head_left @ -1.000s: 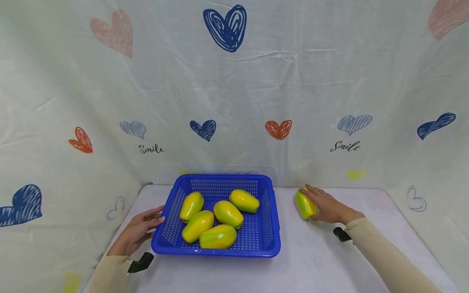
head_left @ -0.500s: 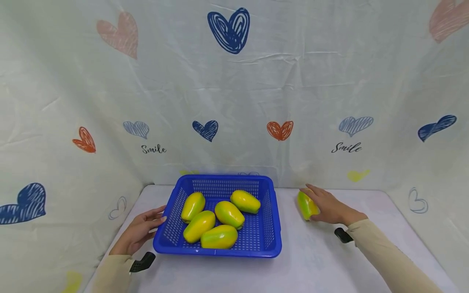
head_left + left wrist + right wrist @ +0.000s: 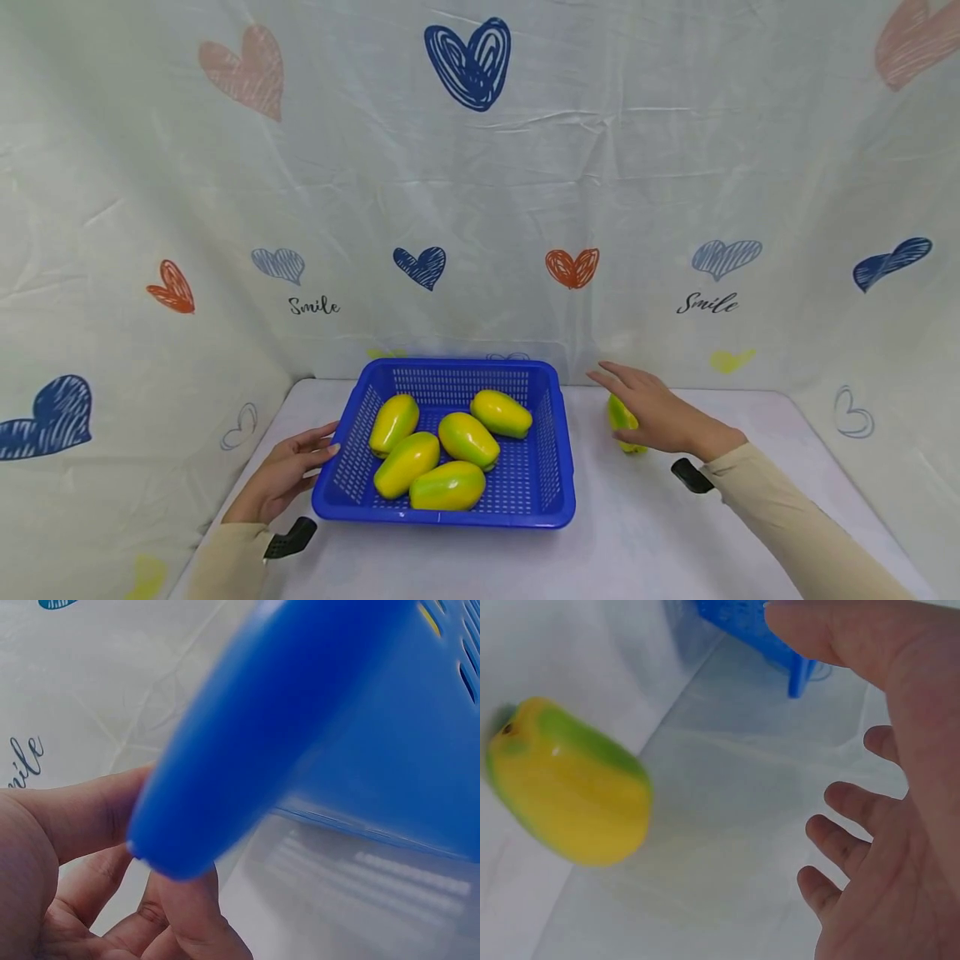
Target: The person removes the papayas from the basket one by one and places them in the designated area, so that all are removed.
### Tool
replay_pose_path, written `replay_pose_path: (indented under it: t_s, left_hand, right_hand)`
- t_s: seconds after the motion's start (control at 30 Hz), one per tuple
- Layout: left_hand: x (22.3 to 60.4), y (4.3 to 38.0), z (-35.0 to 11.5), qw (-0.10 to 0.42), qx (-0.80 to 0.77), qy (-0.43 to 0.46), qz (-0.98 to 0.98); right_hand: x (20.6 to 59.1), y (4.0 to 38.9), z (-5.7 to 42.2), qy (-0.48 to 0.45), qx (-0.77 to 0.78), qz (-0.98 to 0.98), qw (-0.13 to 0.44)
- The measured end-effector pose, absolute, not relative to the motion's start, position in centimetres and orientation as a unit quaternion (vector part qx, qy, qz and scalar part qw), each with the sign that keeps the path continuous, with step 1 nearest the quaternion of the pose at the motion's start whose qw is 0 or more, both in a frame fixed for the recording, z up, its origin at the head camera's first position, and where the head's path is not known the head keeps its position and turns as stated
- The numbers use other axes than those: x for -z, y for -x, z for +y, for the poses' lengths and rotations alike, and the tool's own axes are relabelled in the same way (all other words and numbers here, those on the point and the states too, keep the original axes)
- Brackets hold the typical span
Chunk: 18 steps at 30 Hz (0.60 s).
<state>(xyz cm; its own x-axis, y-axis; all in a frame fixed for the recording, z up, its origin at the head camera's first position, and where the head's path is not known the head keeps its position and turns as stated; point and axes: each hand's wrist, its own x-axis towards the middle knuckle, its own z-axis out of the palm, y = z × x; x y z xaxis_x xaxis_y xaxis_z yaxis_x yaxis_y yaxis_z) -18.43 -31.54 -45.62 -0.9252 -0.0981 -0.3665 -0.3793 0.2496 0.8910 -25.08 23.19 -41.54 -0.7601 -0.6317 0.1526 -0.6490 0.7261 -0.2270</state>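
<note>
A blue plastic basket (image 3: pixel 555 500) with slotted walls stands on the white table, holding several yellow-green papayas (image 3: pixel 406 465). At its left side my left hand (image 3: pixel 283 471) pinches the rim, thumb on one side and fingers on the other; the left wrist view shows the blue rim (image 3: pixel 225 750) between the digits. One more papaya (image 3: pixel 574 784) lies on the table right of the basket. My right hand (image 3: pixel 667 412) is raised over this papaya with its fingers spread, apart from it and holding nothing. The hand partly hides that papaya in the head view.
A white cloth (image 3: pixel 495 183) printed with hearts and the word "Smile" hangs behind the table and along both sides. The table's back edge (image 3: pixel 705 388) runs close to the cloth. A dark wrist camera (image 3: pixel 290 537) sits on each wrist.
My right hand has let go of the loose papaya and lifted up and slightly left, fingers spreading. That papaya stays on the table. My left hand and the basket keep their place.
</note>
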Motion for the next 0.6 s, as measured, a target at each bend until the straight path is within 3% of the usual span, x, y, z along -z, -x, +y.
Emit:
replay_pose_path:
  t_s: [0.27, 0.6]
  left_hand:
    - [45.7, 18.4, -31.6, 0.117, -0.594, 0.156, 0.781]
    - [45.7, 18.4, -31.6, 0.116, -0.597, 0.156, 0.778]
  right_hand:
    - [40.2, 24.7, 20.9, -0.386, -0.115, -0.913, 0.062]
    - [39.4, 25.5, 17.8, -0.418, -0.080, -0.903, 0.059]
